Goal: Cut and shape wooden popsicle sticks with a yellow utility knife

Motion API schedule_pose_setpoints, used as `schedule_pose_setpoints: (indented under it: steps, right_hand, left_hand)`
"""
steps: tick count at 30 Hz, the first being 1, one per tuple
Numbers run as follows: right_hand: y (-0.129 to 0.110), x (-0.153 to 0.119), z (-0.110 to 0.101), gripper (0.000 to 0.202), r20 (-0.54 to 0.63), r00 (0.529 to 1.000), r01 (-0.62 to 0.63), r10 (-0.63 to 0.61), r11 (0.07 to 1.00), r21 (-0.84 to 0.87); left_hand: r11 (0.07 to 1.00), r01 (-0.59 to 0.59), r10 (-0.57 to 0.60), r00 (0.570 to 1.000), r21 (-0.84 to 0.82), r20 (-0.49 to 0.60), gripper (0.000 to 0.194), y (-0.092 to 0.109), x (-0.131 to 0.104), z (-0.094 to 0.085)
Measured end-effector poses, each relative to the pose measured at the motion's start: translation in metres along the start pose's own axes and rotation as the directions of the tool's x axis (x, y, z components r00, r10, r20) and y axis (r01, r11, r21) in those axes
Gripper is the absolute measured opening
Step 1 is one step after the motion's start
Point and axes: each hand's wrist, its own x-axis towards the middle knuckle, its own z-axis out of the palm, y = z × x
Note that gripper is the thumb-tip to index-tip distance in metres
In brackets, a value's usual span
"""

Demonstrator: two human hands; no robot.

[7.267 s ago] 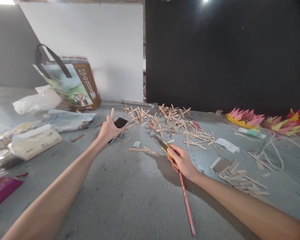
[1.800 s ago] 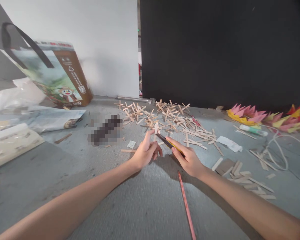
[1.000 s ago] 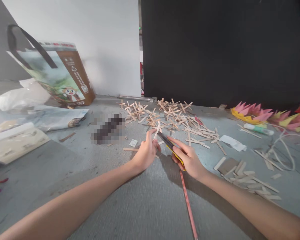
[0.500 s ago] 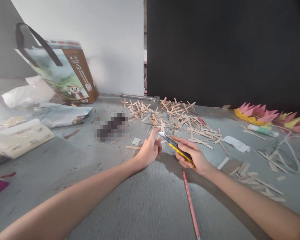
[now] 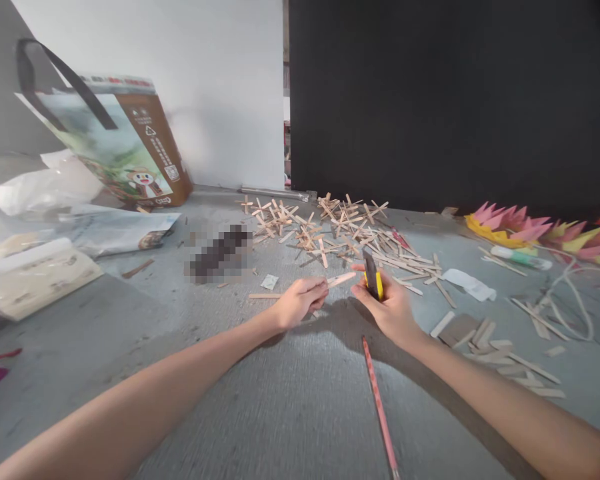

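Note:
My left hand (image 5: 303,301) is closed on a flat wooden craft stick (image 5: 342,279), whose free end points right. My right hand (image 5: 391,308) grips a black and yellow utility knife (image 5: 373,277), held roughly upright; its blade cannot be made out. The two hands are a short gap apart above the grey table (image 5: 260,400). Just beyond them lies a pile of craft sticks (image 5: 307,233), many joined as crosses. A pink pencil (image 5: 379,403) lies on the table below my right hand.
A paper carrier bag (image 5: 145,147) and plastic packets (image 5: 45,277) stand at the left. Cut stick pieces (image 5: 500,357), a white cord (image 5: 587,303), a glue stick (image 5: 523,257) and folded paper petals (image 5: 515,223) lie at the right. A black panel (image 5: 450,100) rises behind.
The knife has turned from pointing at my left hand to nearly upright, moving away from it. My left hand has turned, so its craft stick now points right. The view shifted slightly.

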Motion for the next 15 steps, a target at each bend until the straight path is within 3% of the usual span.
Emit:
schedule_pose_setpoints:
  steps: [5, 10, 12, 15]
  right_hand:
    - [0.003, 0.000, 0.002, 0.031, 0.107, 0.994, -0.007, 0.015, 0.997, -0.072]
    - [0.002, 0.004, 0.001, 0.036, 0.057, 0.996, -0.058, 0.066, 0.990, -0.129]
    - [0.001, 0.005, 0.001, 0.037, 0.038, 0.997, -0.062, 0.068, 0.989, -0.135]
    - [-0.002, 0.005, 0.002, 0.031, -0.013, 0.999, -0.033, 0.033, 0.998, -0.060]
  left_hand:
    - [0.996, -0.002, -0.006, 0.995, 0.086, 0.101, 0.043, 0.000, 0.002, -0.001]
    - [0.960, -0.041, 0.010, 0.994, 0.276, 0.112, 0.045, 0.013, -0.003, 0.004]
    - [0.974, 0.026, -0.058, 0.989, 0.224, 0.137, 0.043, 0.015, -0.005, 0.006]
    - [0.992, 0.097, -0.102, 0.992, 0.087, 0.067, 0.044, 0.012, -0.005, 0.007]
